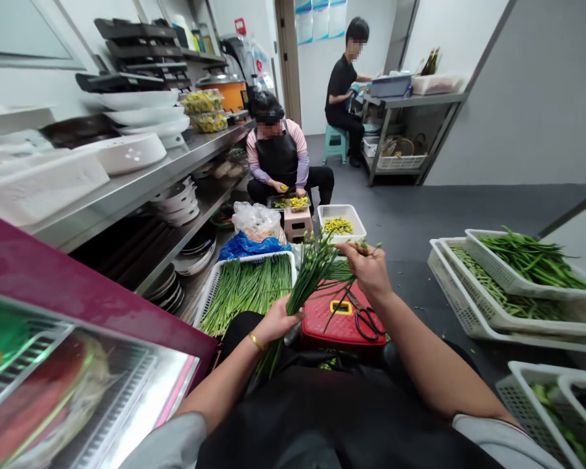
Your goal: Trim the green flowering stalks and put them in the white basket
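Note:
My left hand, with a gold bangle at the wrist, is closed around a bundle of long green stems with budded tips. The bundle leans up and to the right. My right hand is pinched at the right of the bundle's top, with a few budded tips showing at its fingers. Below the hands is a red stool with a yellow-rimmed slot. Black-handled scissors lie on its right side, near some loose stems. Left of the bundle, a white basket holds many more green stems.
A person sits ahead by yellow flowers and a white basket. Another person sits at a steel table. Vegetable baskets stand at right. Steel shelves with dishes run along the left.

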Motion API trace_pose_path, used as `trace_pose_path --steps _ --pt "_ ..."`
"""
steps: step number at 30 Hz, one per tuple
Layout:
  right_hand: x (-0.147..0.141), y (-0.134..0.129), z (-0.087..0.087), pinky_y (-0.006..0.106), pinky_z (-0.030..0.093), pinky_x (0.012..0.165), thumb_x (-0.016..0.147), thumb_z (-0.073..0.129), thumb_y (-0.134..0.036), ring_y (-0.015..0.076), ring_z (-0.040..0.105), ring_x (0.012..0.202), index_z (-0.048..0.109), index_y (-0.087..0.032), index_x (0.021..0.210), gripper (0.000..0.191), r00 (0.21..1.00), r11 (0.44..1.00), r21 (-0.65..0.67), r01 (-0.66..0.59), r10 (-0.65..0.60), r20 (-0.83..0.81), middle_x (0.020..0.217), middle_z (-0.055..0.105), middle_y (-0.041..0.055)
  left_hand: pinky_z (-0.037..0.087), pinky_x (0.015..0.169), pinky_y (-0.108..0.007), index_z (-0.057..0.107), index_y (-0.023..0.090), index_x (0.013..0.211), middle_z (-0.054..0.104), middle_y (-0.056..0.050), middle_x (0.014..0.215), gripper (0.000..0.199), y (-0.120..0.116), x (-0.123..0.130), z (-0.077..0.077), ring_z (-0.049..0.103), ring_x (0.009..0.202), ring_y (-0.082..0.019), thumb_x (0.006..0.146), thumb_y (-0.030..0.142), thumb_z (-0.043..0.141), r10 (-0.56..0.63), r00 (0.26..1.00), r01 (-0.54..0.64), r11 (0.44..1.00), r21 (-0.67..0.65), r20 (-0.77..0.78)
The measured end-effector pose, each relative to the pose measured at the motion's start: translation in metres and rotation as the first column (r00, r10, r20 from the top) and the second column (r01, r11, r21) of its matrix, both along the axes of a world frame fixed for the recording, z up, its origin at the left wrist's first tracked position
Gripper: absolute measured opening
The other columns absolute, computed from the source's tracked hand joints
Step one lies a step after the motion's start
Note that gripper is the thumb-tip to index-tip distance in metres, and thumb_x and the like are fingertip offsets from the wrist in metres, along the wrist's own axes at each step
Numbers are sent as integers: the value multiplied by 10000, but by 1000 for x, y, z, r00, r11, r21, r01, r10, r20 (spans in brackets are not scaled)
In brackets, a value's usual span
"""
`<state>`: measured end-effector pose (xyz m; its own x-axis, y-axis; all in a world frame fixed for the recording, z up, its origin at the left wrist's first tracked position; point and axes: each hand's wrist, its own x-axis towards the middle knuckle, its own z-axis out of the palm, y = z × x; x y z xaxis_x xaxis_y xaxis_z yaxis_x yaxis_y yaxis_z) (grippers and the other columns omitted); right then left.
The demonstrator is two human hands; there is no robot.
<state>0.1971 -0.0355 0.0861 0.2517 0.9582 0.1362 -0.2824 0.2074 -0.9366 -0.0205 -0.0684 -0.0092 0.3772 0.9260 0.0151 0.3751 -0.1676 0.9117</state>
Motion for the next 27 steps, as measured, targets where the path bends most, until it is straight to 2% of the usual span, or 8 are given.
trace_pose_path --steps 3,5,8,11,14,20,23,27 --pt "53 -6 46 214 122 383 608 740 -378 40 235 388 588 -211 588 226 963 951 161 265 -252 -100 418 321 -89 450 711 -269 581 144 807 588 -5 770 171 1 -7 1 534 738 -156 691 250 647 -30 1000 30 1000 5 5" --pt "98 -16 78 231 65 368 628 687 -272 37 189 367 464 -211 490 270 864 828 268 493 -427 -267 446 319 -75 449 722 -266 574 147 805 590 -4 770 143 3 -12 2 543 753 -159 699 222 633 -13 1000 14 1000 21 -9" --pt "147 -32 103 259 -27 372 734 543 -247 44 124 335 398 -222 437 331 864 796 338 502 -447 -231 423 228 -55 444 720 -260 570 148 835 605 -8 788 131 5 -16 2 552 756 -158 708 175 594 60 997 -58 997 42 -45" --pt "138 -35 89 251 -33 337 650 655 -386 41 118 286 393 -231 409 388 942 895 294 337 -318 -110 348 162 -74 435 715 -269 575 144 883 621 -17 807 170 8 -15 2 561 748 -165 717 177 584 134 986 -126 989 79 -100" --pt "82 -21 52 200 56 322 464 821 -415 25 184 298 582 -196 539 332 995 988 114 103 -103 -5 369 264 -102 429 699 -270 583 152 904 631 -17 804 180 7 -9 4 571 742 -173 728 192 585 144 979 -130 987 99 -143" --pt "-13 6 -3 186 109 343 518 826 -421 9 194 349 695 -144 774 400 997 997 -12 -81 80 -18 420 320 -105 452 747 -290 605 158 986 659 -38 858 259 -4 1 -1 610 809 -204 729 165 580 62 981 -43 994 105 -183" --pt "-18 6 0 195 119 352 568 811 -392 15 220 372 626 -150 574 305 997 996 51 -67 65 32 425 323 -84 461 780 -300 614 161 1021 668 -46 868 294 -8 1 -5 624 866 -222 728 171 597 50 978 -30 995 99 -201" --pt "26 -1 38 190 159 374 659 733 -360 25 243 388 609 -178 584 232 993 974 196 116 -120 10 417 333 -83 461 817 -304 621 159 1032 676 -55 898 293 -9 -5 -5 625 904 -222 741 177 591 20 986 -2 994 111 -166"
